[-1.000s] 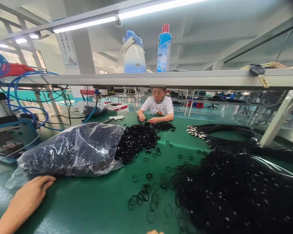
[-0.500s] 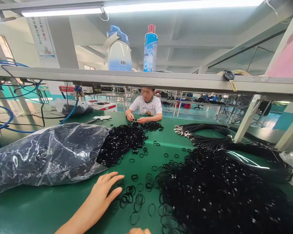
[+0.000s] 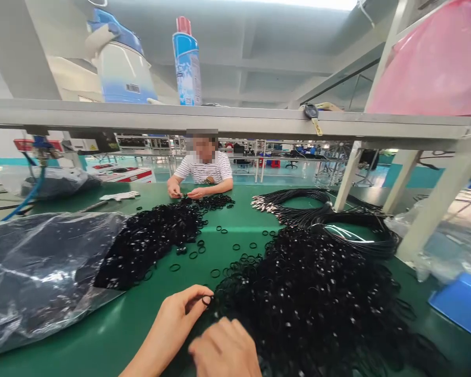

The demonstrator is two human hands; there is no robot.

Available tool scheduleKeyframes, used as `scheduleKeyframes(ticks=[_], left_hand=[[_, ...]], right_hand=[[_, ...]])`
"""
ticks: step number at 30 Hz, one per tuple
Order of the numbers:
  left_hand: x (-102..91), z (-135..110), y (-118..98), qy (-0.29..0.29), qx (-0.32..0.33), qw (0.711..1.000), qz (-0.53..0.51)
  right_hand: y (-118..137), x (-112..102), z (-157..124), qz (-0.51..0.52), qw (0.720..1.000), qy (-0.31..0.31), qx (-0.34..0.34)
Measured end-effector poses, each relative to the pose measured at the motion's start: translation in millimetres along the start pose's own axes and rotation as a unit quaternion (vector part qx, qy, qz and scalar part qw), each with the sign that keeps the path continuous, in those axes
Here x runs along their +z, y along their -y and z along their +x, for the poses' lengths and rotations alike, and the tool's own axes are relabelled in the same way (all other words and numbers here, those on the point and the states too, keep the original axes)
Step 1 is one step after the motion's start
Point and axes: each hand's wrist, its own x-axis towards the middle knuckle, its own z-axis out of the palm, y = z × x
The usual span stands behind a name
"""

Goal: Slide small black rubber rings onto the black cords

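My left hand (image 3: 176,319) is above the green tabletop, at the left edge of a large heap of black rubber rings (image 3: 310,293). Its thumb and forefinger pinch one small black ring (image 3: 206,300). Just right of it and nearer to me is my right hand (image 3: 227,345), back upward and smeared by motion. The right fingers look bent, but their tips are hidden, so what they hold cannot be seen. A few loose rings (image 3: 175,267) lie on the green table (image 3: 102,327) beyond my left hand.
A clear plastic bag (image 3: 43,267) spills more black rings (image 3: 149,241) at left. Coiled black cables (image 3: 298,201) lie behind the heap, beside shelf posts. A blue bin (image 3: 461,303) stands at right. A co-worker (image 3: 204,170) handles small items across the table. An overhead shelf (image 3: 227,118) spans the view.
The view has turned right. My left hand, open before, now pinches a ring beside the heap. My right hand has risen into view beside it. The loose rings near my left hand no longer show.
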Motion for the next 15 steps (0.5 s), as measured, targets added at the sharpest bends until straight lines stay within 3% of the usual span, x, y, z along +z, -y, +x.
scheduleKeyframes(ticks=[3, 6, 10, 15], left_hand=[[11.2, 5, -3, 0.008, -0.028, 0.992, -0.124], [17.0, 3, 3, 0.017, -0.050, 0.975, -0.217], [17.2, 0, 14, 0.009, -0.050, 0.964, -0.259], [12.3, -2, 14, -0.013, -0.082, 0.946, -0.314]], right_hand=[[-17, -25, 32, 0.013, 0.989, 0.141, 0.043], [-28, -37, 44, 0.047, 0.972, 0.215, 0.076], [-33, -38, 49, 0.146, 0.956, 0.230, 0.110], [-32, -40, 54, 0.141, 0.948, 0.219, 0.184]])
